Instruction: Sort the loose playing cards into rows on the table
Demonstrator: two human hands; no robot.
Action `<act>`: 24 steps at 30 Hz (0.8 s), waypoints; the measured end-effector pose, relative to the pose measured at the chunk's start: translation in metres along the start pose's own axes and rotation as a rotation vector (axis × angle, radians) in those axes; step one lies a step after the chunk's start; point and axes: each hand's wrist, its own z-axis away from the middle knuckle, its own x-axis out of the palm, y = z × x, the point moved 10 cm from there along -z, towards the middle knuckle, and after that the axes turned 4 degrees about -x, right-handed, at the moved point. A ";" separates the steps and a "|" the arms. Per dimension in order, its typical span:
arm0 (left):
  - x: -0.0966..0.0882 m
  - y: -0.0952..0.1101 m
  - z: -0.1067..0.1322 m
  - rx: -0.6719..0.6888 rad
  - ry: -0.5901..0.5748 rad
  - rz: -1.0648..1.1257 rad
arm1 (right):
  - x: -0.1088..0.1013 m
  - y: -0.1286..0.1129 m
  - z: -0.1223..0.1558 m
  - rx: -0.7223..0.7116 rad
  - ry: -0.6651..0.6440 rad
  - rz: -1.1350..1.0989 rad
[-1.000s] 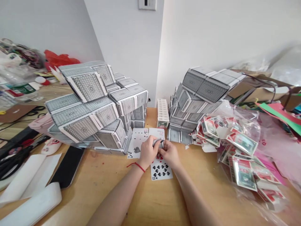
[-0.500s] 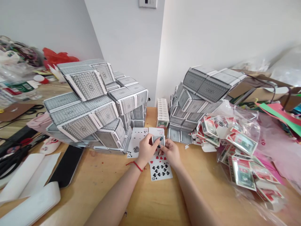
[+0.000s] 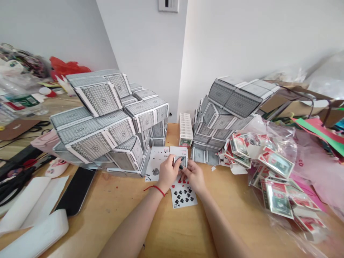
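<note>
held card re-angled, card boxes unmoved

On the left of the pale wooden desk, a flat black rectangular phone-like slab lies near a long white strip with a rounded end. Farther back sit a crumpled red plastic bag and a clear plastic bottle with a green-and-red label. At the far right, overlapping red and green paper sheets lie near brown paper bags. A white rectangular plate is fixed to the pale wall.
</note>
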 end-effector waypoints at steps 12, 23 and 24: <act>-0.005 0.002 0.001 0.032 0.054 -0.041 | 0.004 0.001 0.000 -0.001 -0.037 -0.018; -0.003 -0.002 -0.001 -0.005 -0.014 0.053 | 0.003 -0.002 0.000 0.002 -0.037 -0.050; -0.002 -0.002 -0.001 -0.008 -0.036 0.082 | 0.002 -0.002 0.000 -0.001 -0.034 -0.054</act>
